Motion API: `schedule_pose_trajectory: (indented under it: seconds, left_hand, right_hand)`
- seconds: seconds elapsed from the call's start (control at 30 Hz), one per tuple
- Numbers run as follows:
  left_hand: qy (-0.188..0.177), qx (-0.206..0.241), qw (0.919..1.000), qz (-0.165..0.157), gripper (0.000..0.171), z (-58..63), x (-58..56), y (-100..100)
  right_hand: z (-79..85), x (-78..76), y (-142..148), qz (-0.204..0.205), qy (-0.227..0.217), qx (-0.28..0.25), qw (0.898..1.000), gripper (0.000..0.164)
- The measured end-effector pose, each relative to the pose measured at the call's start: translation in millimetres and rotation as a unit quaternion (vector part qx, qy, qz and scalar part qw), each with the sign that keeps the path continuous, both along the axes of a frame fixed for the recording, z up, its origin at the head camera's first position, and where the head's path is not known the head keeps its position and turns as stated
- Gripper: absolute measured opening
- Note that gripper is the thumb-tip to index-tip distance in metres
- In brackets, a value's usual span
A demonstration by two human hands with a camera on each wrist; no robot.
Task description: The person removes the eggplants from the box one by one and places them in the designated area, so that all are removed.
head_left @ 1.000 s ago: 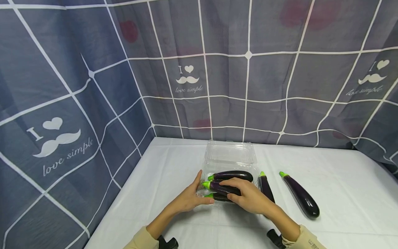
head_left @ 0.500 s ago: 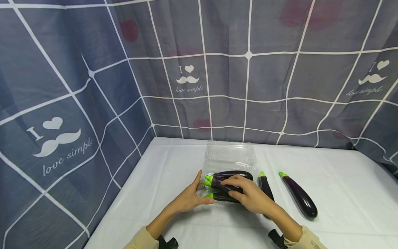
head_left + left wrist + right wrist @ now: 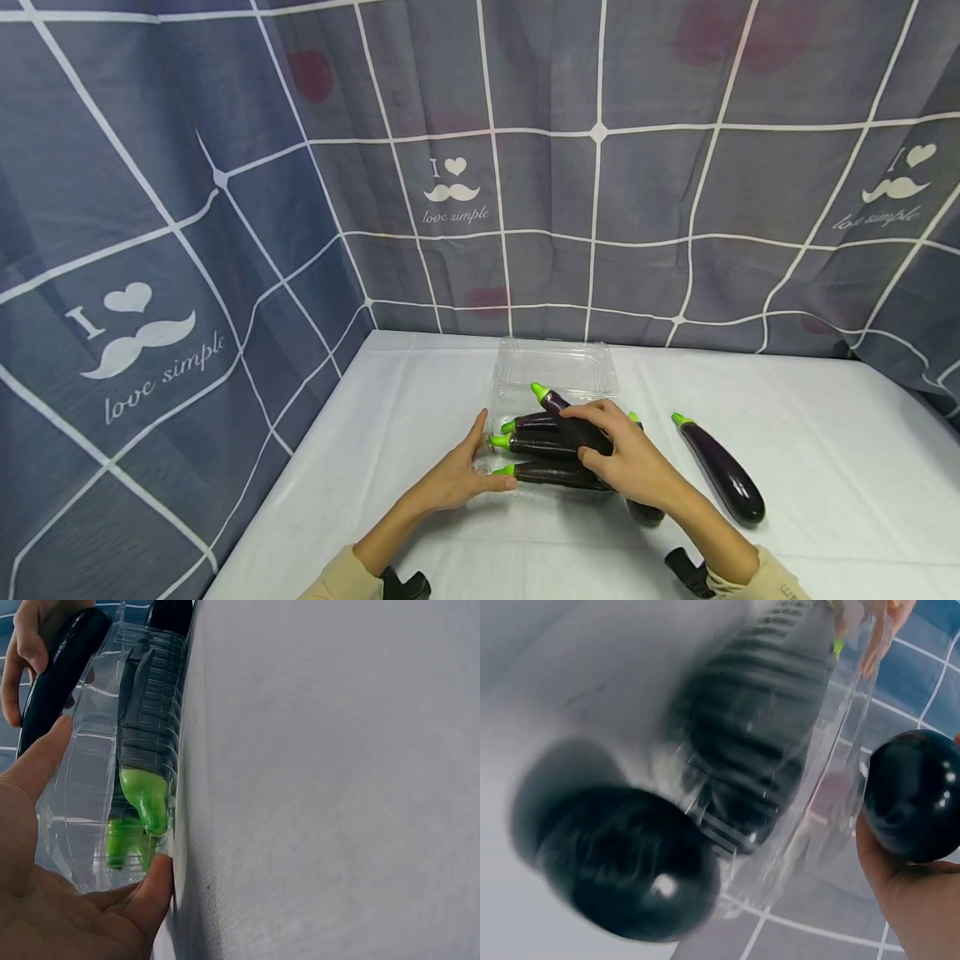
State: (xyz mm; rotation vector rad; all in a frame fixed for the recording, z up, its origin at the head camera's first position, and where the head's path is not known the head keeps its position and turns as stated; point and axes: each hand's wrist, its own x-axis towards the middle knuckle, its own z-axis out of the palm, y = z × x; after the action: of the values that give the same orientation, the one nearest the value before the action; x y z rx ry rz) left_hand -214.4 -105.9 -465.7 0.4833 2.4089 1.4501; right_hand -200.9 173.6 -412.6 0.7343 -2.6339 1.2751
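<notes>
Several glossy dark purple eggplants with green stems are here. Three lie side by side in a clear plastic clamshell box (image 3: pixel 517 404), its lid folded back; the front eggplant (image 3: pixel 555 474) is nearest me. Above them my right hand (image 3: pixel 626 454) grips another eggplant (image 3: pixel 551 402), tilted with its stem up and to the left. Its rounded end (image 3: pixel 919 795) shows in the right wrist view. My left hand (image 3: pixel 453 475) rests against the box's left end, index finger and thumb spread straight along it. In the left wrist view, green stems (image 3: pixel 144 796) show through the box wall.
To the right on the white-covered table (image 3: pixel 847 467) lies a loose eggplant (image 3: pixel 723 473). One more eggplant (image 3: pixel 645 512), beside the box, is partly hidden by my right hand and forearm. A grey checked curtain (image 3: pixel 555 192) hangs behind and to the left.
My right hand has lifted the eggplant off the others in the box and shifted it right, turning its stem up and away. The left hand stays in place.
</notes>
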Motion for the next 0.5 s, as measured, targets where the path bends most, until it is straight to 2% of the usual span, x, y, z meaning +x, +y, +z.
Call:
schedule_pose_trajectory:
  seconds: [0.27, 0.5]
  left_hand:
    - [0.005, -0.010, 0.9999, -0.002, 0.117, -0.3, -1.2, 0.9]
    - [0.000, -0.006, 1.0000, -0.002, 0.118, -2.5, -1.5, 1.2]
  right_hand:
    - [2.0, 4.0, 28.0, -0.068, 0.003, 0.006, 0.998, 0.047]
    - [-0.9, 4.1, 51.9, -0.099, 0.029, 0.015, 0.995, 0.047]
